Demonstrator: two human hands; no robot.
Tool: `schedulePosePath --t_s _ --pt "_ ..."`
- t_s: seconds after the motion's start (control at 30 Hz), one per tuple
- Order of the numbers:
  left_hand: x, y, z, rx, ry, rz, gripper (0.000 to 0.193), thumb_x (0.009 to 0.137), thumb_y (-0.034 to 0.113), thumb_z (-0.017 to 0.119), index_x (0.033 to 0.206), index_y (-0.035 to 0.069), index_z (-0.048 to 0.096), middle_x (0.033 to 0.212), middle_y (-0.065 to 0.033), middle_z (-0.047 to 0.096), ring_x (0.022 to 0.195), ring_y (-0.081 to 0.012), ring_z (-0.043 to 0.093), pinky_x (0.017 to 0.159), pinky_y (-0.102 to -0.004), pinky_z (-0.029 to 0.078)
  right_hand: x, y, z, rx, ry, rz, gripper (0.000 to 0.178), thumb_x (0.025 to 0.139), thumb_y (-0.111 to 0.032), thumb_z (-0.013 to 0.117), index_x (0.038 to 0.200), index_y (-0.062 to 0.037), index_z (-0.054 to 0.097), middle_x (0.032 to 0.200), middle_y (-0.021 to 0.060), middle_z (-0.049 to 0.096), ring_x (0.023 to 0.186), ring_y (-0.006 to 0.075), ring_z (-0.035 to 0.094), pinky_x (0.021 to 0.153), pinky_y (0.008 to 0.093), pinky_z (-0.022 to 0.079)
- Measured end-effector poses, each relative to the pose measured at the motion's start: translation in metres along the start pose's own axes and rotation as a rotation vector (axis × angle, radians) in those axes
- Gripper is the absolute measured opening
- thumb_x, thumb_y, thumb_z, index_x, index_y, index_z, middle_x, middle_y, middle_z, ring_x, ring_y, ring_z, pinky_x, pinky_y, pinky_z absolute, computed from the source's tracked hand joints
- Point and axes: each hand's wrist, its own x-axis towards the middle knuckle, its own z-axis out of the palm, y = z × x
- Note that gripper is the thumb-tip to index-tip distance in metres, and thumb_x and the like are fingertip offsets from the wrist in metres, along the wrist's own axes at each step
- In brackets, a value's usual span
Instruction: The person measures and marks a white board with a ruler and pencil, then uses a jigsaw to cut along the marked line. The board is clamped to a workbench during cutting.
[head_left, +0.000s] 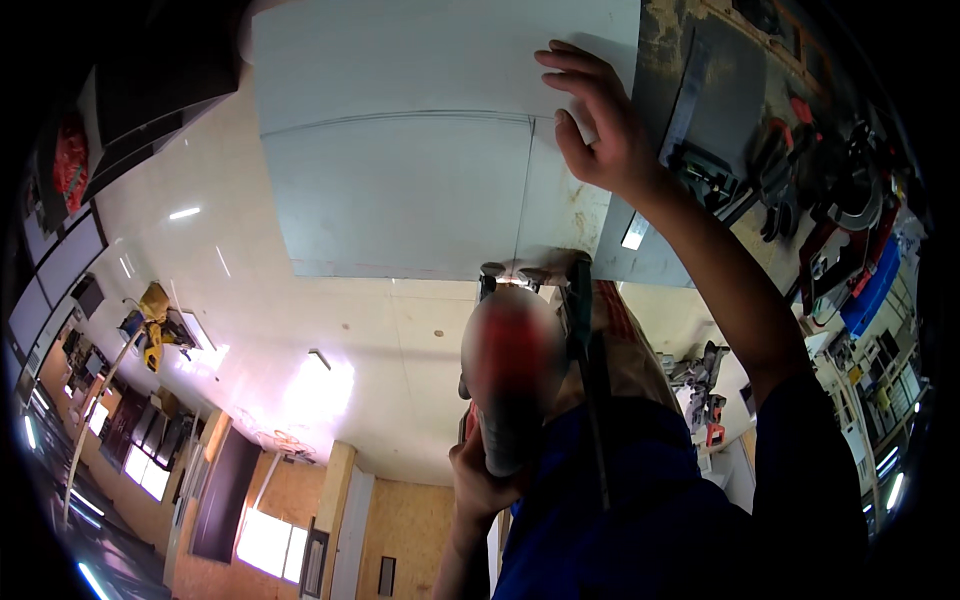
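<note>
A pale grey sheet (400,200) lies in front of me, marked with a long curved dark line and a straight line meeting it. My left hand (485,480) is closed round the lower end of a red-and-black tool (510,370). The tool stands at the sheet's near edge; its middle is blurred, so its exact kind cannot be made out. Just to its right, a dark bar clamp (580,310) grips that edge, its long bar pointing toward me. My right hand (605,130) is open over the sheet's right side, fingers apart and holding nothing.
Right of the sheet lie a metal straightedge (683,95), several clamps (775,180) and a blue object (872,290). More tools (705,380) rest lower right. A yellow-and-black item (155,325) is on the pale floor (400,350) at left, with a dark cabinet (160,100) beyond.
</note>
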Motion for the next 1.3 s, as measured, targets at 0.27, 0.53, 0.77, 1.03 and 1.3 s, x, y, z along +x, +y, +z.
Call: schedulePosePath --t_s 0.27,0.53,0.77,1.03,1.3 --pt "0.001 0.001 0.002 -0.028 0.005 -0.002 0.044 0.071 0.005 0.068 0.114 -0.002 0.065 0.088 -0.0149 0.074 0.082 -0.0285 0.076 0.075 -0.0329 0.058 0.003 -0.001 -0.002 0.036 -0.001 -0.022 0.037 0.081 0.004 0.057 0.118 0.0027 0.055 0.129 0.0210 0.058 0.125 0.0380 0.053 0.104 0.0453 0.046" --pt "0.005 0.011 0.006 -0.066 0.079 0.016 0.009 0.069 0.000 0.062 0.075 -0.004 0.056 0.061 -0.0085 0.060 0.058 -0.0107 0.058 0.056 -0.0285 0.049 0.006 -0.007 -0.004 0.016 -0.006 -0.011 0.038 0.079 0.006 0.056 0.117 0.0027 0.056 0.128 0.0213 0.058 0.124 0.0384 0.054 0.101 0.0440 0.047" --pt "0.006 0.009 0.008 -0.062 0.098 0.017 0.008 0.069 -0.001 0.061 0.074 -0.004 0.056 0.060 -0.0089 0.060 0.057 -0.0111 0.058 0.055 -0.0285 0.049 0.003 -0.004 -0.003 0.011 -0.004 -0.009 0.039 0.078 0.007 0.057 0.117 0.0019 0.056 0.128 0.0207 0.058 0.122 0.0375 0.056 0.101 0.0427 0.048" --pt "0.006 0.011 0.008 -0.049 0.087 0.008 0.007 0.069 -0.001 0.061 0.073 -0.003 0.056 0.059 -0.0083 0.058 0.055 -0.0106 0.056 0.054 -0.0288 0.048 0.001 -0.003 -0.002 0.015 -0.006 0.008 0.040 0.077 0.007 0.057 0.117 0.0016 0.056 0.128 0.0201 0.058 0.121 0.0365 0.056 0.100 0.0416 0.048" --pt "0.006 0.008 0.009 -0.071 0.090 0.000 0.007 0.068 -0.001 0.062 0.071 -0.002 0.055 0.059 -0.0073 0.058 0.055 -0.0103 0.055 0.053 -0.0290 0.048 0.002 -0.002 -0.001 0.008 0.007 -0.007 0.039 0.078 0.006 0.057 0.117 0.0016 0.056 0.128 0.0196 0.059 0.122 0.0364 0.056 0.099 0.0414 0.049"
